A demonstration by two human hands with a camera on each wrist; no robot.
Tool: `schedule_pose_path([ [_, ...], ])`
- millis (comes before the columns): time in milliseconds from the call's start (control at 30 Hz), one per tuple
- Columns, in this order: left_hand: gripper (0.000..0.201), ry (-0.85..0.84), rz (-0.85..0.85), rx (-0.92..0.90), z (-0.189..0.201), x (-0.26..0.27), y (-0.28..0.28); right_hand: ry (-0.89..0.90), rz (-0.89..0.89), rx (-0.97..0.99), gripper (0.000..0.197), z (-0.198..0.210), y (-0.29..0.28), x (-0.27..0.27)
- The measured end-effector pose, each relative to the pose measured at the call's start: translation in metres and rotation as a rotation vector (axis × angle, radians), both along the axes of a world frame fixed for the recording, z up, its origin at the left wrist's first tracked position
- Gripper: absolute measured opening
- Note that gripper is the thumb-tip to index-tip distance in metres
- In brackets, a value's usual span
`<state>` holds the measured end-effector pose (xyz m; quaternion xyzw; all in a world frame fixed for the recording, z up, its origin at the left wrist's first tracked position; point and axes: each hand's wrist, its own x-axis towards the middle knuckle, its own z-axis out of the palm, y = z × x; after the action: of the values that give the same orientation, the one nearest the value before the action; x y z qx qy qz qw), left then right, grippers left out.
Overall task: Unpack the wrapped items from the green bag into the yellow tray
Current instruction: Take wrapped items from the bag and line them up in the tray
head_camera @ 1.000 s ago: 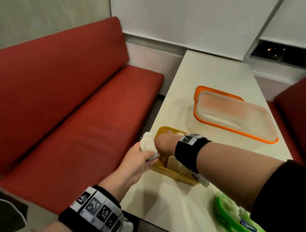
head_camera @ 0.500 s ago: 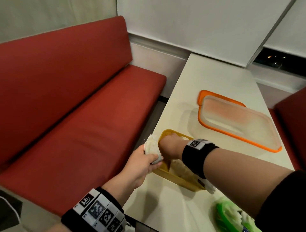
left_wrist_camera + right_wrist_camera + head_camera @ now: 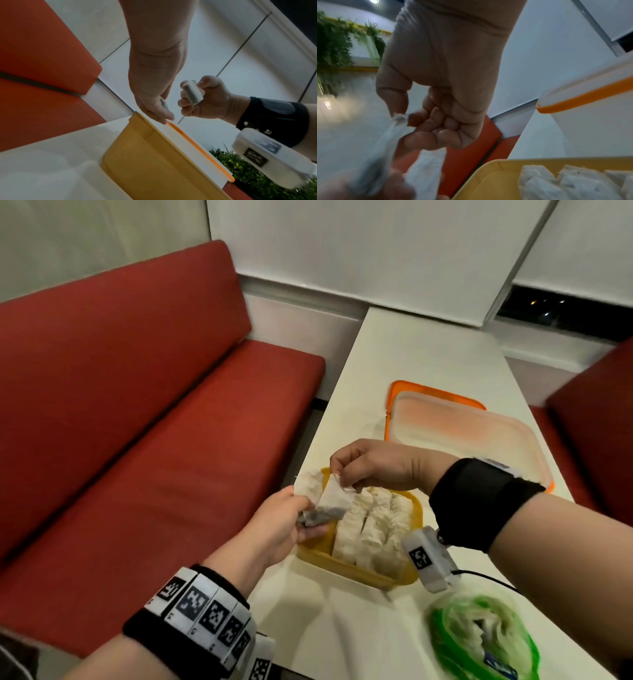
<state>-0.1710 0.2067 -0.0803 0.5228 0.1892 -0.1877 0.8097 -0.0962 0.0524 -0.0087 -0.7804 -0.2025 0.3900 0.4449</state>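
Wrapped items (image 3: pixel 371 525) already fill most of the yellow tray (image 3: pixel 416 510) under your right hand (image 3: pixel 380 465). Both that hand and your left hand (image 3: pixel 281 525) pinch one wrapped item (image 3: pixel 334 499) just above it. More wait in the green bag (image 3: pixel 479 642) beside your right wrist.

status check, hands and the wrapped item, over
Left hand grips wrapped item; right hand pinches its wrapper. Above yellow tray edge. Nothing blocking.
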Motion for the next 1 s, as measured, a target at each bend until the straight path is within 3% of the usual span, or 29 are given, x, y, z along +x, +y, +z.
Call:
schedule_pose_path([
  [167,0.035,0.061,-0.277,-0.184,0.009,-0.007,-0.011,-0.181,0.052,-0.159,0.013,-0.009,-0.005,-0.005],
  [267,0.021,-0.033,-0.213,-0.161,0.002,-0.009,-0.014,-0.291,-0.019,-0.205,0.005,-0.013,-0.01,-0.009],
  [400,0.021,-0.07,-0.17,-0.1,-0.003,-0.009,-0.017,-0.458,-0.023,-0.236,0.025,-0.013,-0.011,-0.016],
  [500,0.029,-0.083,-0.192,-0.071,-0.003,-0.01,-0.021,-0.601,-0.006,-0.282,0.014,-0.015,-0.009,-0.02],
  [833,0.026,-0.111,-0.176,-0.045,-0.005,-0.011,-0.022,-0.581,-0.017,-0.209,0.008,-0.015,-0.015,-0.021],
  [1000,0.029,-0.133,-0.201,0.034,-0.005,-0.01,-0.019,-0.532,-0.05,-0.224,0.018,-0.018,-0.014,-0.021],
])
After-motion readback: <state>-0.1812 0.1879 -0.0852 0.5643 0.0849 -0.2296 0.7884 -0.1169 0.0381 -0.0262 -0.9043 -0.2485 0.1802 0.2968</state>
